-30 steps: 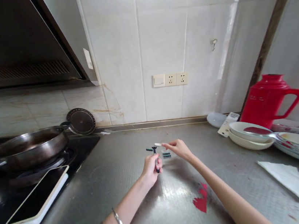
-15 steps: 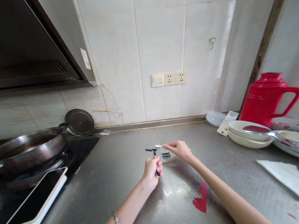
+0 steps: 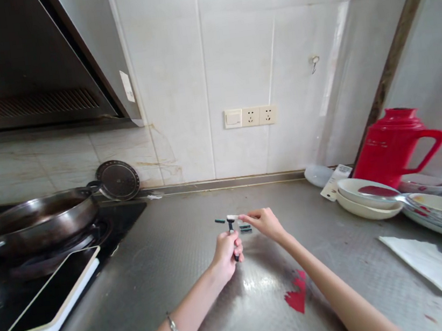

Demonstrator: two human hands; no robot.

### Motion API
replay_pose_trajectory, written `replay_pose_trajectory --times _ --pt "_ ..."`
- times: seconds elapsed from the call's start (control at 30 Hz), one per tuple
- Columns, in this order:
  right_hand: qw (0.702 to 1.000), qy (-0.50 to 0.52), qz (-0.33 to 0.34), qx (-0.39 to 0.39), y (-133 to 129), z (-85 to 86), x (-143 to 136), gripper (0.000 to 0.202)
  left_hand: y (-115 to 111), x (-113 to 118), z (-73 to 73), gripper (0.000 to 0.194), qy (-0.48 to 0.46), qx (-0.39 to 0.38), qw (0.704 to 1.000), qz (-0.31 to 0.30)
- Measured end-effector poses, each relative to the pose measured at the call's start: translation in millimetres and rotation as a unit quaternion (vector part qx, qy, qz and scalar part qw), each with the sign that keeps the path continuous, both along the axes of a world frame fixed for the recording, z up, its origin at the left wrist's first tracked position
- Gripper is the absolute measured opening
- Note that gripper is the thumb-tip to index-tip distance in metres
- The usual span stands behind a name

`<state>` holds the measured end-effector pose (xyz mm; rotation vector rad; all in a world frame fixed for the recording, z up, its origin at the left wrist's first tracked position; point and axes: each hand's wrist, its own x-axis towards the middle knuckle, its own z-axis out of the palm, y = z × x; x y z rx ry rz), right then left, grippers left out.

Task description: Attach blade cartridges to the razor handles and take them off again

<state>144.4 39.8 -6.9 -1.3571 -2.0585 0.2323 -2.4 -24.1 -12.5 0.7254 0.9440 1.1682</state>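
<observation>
My left hand point(image 3: 227, 250) is closed round a slim black razor handle point(image 3: 231, 227), which stands nearly upright with its short T-shaped top showing above the fingers. Between thumb and fingertips, my right hand point(image 3: 264, 222) pinches a small white bar-shaped piece point(image 3: 232, 217). That piece lies across the top of the handle, seemingly touching it. Just left of the handle, a short dark green strip point(image 3: 219, 221), like a razor cartridge, rests on the counter. Under the right fingers sits a small clear case point(image 3: 245, 228) with dark green cartridges in it, partly hidden.
A pan point(image 3: 40, 213) and a phone point(image 3: 55, 298) with a white cable are at the left on the stove. Bowls point(image 3: 368, 206), a red thermos point(image 3: 391, 145) and a paper sheet point(image 3: 438, 267) lie right. A red patch point(image 3: 297, 294) marks the steel counter point(image 3: 186, 208).
My right hand has moved the white piece slightly left, onto the top of the razor handle. My left hand has shifted a little right, and the handle now stands apart from the green strip.
</observation>
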Motion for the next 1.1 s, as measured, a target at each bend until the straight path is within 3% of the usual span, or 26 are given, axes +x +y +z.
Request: replay_pose_trajectory --times 0.2,0.33,0.5,0.63,0.8,1.0,1.1 --pt "0.999 -0.004 -0.046 0.005 2.6 -2.6 1.3 0.061 -0.3 2.1 -1.4 0.018 0.024 0.001 1.000 0.004" --pt "1.000 0.012 -0.006 -0.014 2.4 -3.1 0.2 0.062 -0.3 3.7 -4.2 0.018 0.039 0.006 0.999 0.000" --pt "0.999 0.000 -0.035 -0.018 1.9 -2.0 3.1 0.058 -0.7 3.9 -5.6 0.020 0.058 0.018 0.998 -0.002" --pt "1.000 0.018 0.003 -0.026 4.9 -4.4 3.7 0.060 -0.5 2.8 -5.1 0.017 0.058 0.021 0.998 -0.004" --pt "0.999 0.019 -0.025 -0.026 8.6 -9.4 5.4 0.061 -0.9 2.6 -4.8 0.019 0.039 0.022 0.999 -0.008" --pt "0.998 0.038 0.014 -0.042 11.6 -12.2 6.9 0.060 0.4 2.5 -5.1 0.023 0.019 0.030 0.999 -0.001" --pt "0.999 0.038 -0.015 -0.034 13.0 -12.2 8.7 0.060 0.9 2.0 -5.1 0.023 0.017 0.029 0.999 0.001"
